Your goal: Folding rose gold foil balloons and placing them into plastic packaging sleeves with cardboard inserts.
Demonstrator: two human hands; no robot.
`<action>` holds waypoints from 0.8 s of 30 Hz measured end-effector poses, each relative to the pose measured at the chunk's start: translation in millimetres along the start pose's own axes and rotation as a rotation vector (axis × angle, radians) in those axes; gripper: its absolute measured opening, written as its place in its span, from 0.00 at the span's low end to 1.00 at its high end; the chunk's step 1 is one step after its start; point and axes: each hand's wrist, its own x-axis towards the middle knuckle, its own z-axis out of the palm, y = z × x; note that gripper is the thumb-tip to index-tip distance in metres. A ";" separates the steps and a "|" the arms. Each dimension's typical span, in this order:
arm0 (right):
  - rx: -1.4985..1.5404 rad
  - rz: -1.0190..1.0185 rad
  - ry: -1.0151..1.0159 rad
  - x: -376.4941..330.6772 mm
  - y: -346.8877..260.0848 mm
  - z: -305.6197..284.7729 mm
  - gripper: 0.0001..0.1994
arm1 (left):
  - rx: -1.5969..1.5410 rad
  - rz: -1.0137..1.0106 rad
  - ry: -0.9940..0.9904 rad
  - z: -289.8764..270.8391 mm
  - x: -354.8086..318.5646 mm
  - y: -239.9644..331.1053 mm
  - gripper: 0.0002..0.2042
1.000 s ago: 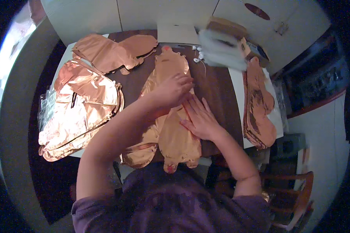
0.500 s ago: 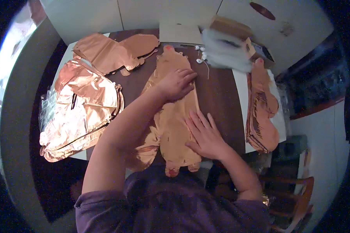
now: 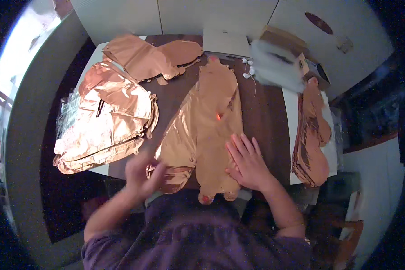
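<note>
In front of me lies a flat rose-gold foil balloon (image 3: pixel 213 148), long and partly folded, with small tabs at both ends. A shinier flap of foil (image 3: pixel 177 139) spreads out from its left side. My right hand (image 3: pixel 249 166) rests flat on the balloon's lower right edge, fingers stretched. Near the flap's lower left edge, my left hand (image 3: pixel 144 175) is blurred by motion; its thumb stands apart from the fingers and no held thing shows. A pile of shiny foil balloons (image 3: pixel 108 117) lies to the left.
More flat balloons (image 3: pixel 153 56) lie at the back left. A folded stack of balloons (image 3: pixel 314 139) sits along the right side. At the back are small white pieces with a string (image 3: pixel 247 72), a clear plastic bag (image 3: pixel 274 67) and a cardboard box (image 3: pixel 283 40). The dark tabletop (image 3: pixel 267 117) runs between.
My left hand has left the upper part of the balloon and come down to the lower left. My right hand stays on the right edge. The whole view has shifted slightly.
</note>
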 end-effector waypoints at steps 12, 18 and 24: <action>0.010 -0.080 0.094 -4.2 -1.7 -6.6 0.37 | -0.678 -0.897 -0.391 -4.1 -71.8 14.4 0.10; 0.079 -0.066 -0.016 10.5 -4.9 -29.3 0.37 | -0.476 0.475 -0.657 52.2 16.4 28.7 0.07; -0.017 -0.108 0.098 12.7 10.4 -16.3 0.32 | -0.458 -0.087 -0.276 78.0 44.1 8.0 0.17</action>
